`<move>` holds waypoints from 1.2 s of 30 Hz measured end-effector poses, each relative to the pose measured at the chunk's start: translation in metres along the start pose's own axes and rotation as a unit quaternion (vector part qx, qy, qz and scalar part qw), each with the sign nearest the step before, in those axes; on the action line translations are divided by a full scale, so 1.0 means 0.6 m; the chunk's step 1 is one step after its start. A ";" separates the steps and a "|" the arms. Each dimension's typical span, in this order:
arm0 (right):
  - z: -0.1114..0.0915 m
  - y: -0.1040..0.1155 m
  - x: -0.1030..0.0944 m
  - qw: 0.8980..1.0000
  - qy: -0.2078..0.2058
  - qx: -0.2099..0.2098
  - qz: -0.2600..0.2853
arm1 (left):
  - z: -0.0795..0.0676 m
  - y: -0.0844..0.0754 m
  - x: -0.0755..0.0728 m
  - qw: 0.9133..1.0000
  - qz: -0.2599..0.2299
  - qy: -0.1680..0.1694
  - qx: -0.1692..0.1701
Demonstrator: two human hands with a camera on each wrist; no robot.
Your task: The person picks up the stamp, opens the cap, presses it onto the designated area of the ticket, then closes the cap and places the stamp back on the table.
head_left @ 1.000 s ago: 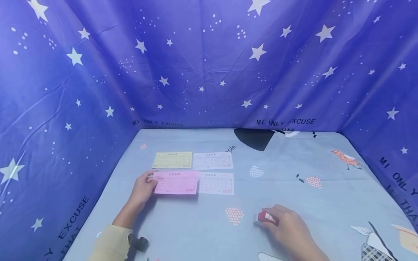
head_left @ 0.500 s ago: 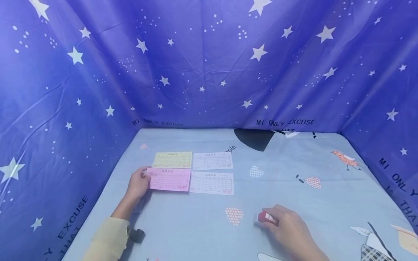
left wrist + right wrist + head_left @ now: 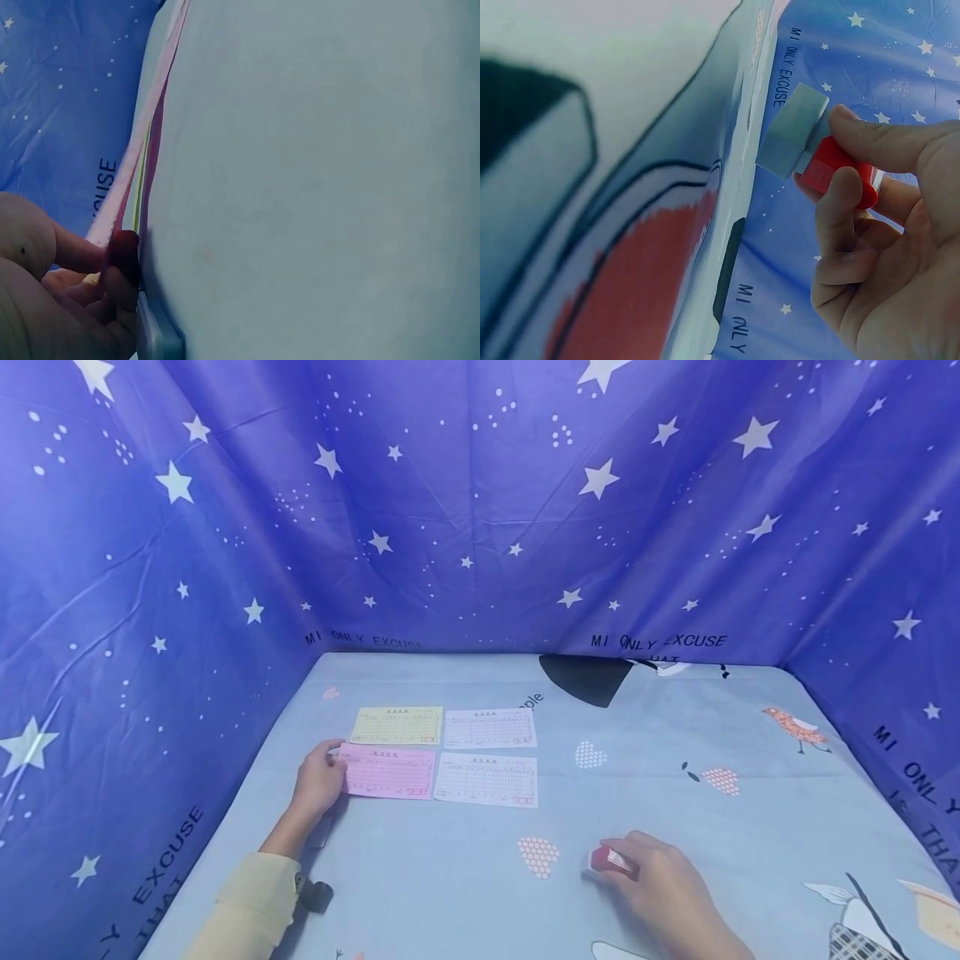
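My left hand [image 3: 320, 779] pinches the left edge of a pink printed form slip [image 3: 387, 772], which lies at the front left of a two-by-two layout. Behind it is a yellow slip [image 3: 397, 726], with one white slip [image 3: 490, 729] at the back right and another white slip [image 3: 487, 780] at the front right. In the left wrist view the pink slip [image 3: 142, 139] shows edge-on between thumb and fingers. My right hand [image 3: 660, 881] grips a small red stamp [image 3: 610, 861] off to the right. Its squared grey end [image 3: 793, 129] points away from the fingers in the right wrist view.
Beneath the left hand lies a pale, flat-sided object [image 3: 159, 334], mostly hidden. A black device [image 3: 318, 897] sits at the left wrist. Pale blue patterned cloth [image 3: 450, 885] covers the table, and star-printed blue curtains [image 3: 465, 510] rise around its back and sides.
My left hand has carried the pink slip leftward and lowered it, off the front white slip that it partly covered. The right hand with the stamp has stayed in place.
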State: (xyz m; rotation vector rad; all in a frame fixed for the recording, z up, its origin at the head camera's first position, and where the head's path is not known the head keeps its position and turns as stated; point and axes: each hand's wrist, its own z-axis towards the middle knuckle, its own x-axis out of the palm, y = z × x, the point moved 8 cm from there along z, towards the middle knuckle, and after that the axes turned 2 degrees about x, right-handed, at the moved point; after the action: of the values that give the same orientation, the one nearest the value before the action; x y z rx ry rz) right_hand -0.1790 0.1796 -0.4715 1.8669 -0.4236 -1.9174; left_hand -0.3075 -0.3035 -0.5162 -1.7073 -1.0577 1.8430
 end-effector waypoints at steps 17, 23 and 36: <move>-0.001 0.001 -0.001 0.999 -0.023 -0.030 -0.010 | -0.026 -0.005 -0.024 0.997 0.072 -0.009 0.017; -0.001 0.001 0.000 0.999 -0.019 -0.027 -0.012 | -0.029 -0.007 -0.026 0.998 0.065 -0.013 0.023; -0.001 0.001 0.001 0.999 -0.015 -0.030 -0.004 | -0.036 -0.005 -0.031 0.997 0.072 -0.016 0.027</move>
State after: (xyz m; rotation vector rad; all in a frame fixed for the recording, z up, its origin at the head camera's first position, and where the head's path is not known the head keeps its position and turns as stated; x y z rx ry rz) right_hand -0.1782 0.1786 -0.4719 1.8062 -0.3653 -1.9449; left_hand -0.2841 -0.3097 -0.5010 -1.7683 -0.9109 1.9747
